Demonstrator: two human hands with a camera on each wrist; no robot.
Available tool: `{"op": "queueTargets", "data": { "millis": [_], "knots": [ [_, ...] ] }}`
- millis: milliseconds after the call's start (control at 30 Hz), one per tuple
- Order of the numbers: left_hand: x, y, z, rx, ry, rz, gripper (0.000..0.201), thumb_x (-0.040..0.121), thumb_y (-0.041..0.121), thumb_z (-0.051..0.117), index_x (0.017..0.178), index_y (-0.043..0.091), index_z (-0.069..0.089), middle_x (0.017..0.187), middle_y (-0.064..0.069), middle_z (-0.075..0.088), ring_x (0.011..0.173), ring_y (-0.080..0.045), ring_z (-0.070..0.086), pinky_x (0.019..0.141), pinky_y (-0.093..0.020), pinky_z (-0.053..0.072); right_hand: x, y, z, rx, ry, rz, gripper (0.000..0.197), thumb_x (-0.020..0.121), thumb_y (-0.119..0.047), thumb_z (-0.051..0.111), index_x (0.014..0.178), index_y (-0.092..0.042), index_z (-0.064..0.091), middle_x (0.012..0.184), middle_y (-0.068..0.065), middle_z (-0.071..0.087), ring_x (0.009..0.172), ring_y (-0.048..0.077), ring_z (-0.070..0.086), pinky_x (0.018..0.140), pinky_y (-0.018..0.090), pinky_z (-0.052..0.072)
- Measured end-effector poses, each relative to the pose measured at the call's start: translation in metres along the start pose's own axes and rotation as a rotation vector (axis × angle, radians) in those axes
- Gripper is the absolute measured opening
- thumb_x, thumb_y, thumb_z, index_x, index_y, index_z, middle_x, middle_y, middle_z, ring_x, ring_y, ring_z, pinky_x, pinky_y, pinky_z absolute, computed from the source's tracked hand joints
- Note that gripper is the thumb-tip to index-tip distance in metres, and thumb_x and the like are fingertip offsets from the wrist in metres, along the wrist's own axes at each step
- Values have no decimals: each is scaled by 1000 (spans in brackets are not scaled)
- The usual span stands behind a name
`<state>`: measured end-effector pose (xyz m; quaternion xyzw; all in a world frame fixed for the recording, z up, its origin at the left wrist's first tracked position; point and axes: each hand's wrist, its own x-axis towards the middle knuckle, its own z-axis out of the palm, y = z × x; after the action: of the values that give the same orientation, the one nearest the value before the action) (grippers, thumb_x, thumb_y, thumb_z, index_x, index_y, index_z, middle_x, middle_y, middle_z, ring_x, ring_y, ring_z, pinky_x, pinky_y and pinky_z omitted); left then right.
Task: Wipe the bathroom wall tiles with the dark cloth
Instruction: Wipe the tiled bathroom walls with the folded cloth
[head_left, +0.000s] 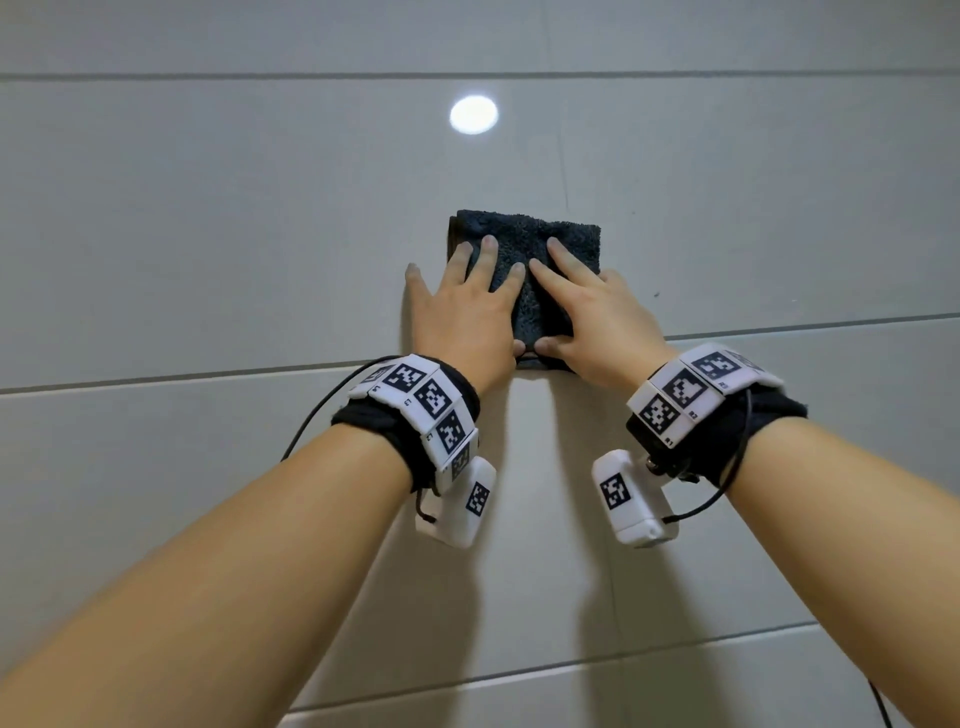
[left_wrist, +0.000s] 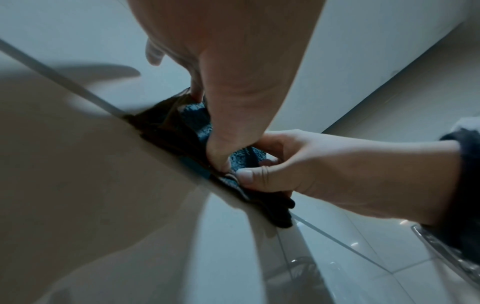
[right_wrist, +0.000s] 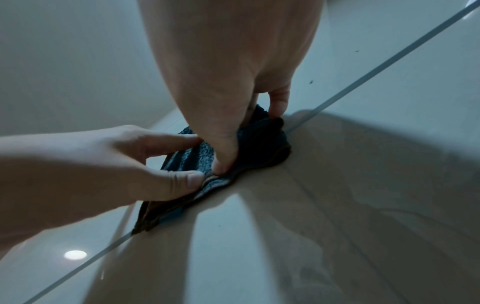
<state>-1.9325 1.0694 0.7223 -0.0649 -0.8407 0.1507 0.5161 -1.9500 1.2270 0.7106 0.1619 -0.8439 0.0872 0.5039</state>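
Note:
A folded dark grey cloth (head_left: 524, 234) lies flat against the pale glossy wall tiles (head_left: 208, 234), just above a horizontal grout line (head_left: 182, 378). My left hand (head_left: 467, 291) presses on its left half with fingers spread and fairly straight; the little finger rests on bare tile. My right hand (head_left: 587, 306) presses on the right half. Both thumbs push on the cloth's lower edge, nearly touching each other. In the left wrist view the left hand (left_wrist: 233, 82) arches over the cloth (left_wrist: 168, 127). In the right wrist view the right hand (right_wrist: 233, 82) arches over the cloth (right_wrist: 262, 142).
Large grey tiles fill the view, split by thin horizontal grout lines. A round lamp reflection (head_left: 473, 115) shines on the tile above the cloth. A small dark speck (head_left: 657, 294) sits on the tile right of the cloth. Arm shadows fall on the tiles below.

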Motion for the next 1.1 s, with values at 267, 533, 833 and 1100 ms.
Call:
{"op": "queueTargets", "data": {
  "millis": [267, 533, 833, 1100],
  "knots": [
    [-2, -5, -1, 11, -17, -11, 82, 91, 66, 47, 157, 39, 6, 167, 4, -5, 153, -15, -2, 110, -73, 11, 4, 2, 3, 1, 3, -9, 87, 88, -40, 70, 155, -39, 15, 164, -15, -2, 126, 30, 33, 99, 44, 45],
    [-11, -37, 0, 20, -10, 18, 83, 90, 67, 49, 157, 40, 7, 167, 6, -5, 153, -14, -2, 112, -72, 7, 9, -30, 7, -10, -5, 3, 89, 86, -41, 72, 155, -37, 16, 164, -11, -2, 126, 32, 32, 97, 42, 43],
    [-49, -141, 8, 26, -7, -25, 85, 89, 67, 51, 157, 40, 8, 167, 6, -3, 153, -14, 1, 113, -71, 8, 26, -138, 28, -22, -20, -56, 89, 85, -39, 72, 155, -35, 16, 164, -8, -2, 129, 32, 29, 87, 43, 48],
    [-100, -268, 17, 31, -52, -119, 85, 91, 64, 52, 157, 40, 3, 167, 8, -7, 153, -13, -1, 116, -67, 8, 50, -271, 57, -31, -31, -155, 88, 88, -42, 68, 155, -35, 11, 163, -8, -8, 130, 30, 27, 83, 39, 47]
  ]
}}
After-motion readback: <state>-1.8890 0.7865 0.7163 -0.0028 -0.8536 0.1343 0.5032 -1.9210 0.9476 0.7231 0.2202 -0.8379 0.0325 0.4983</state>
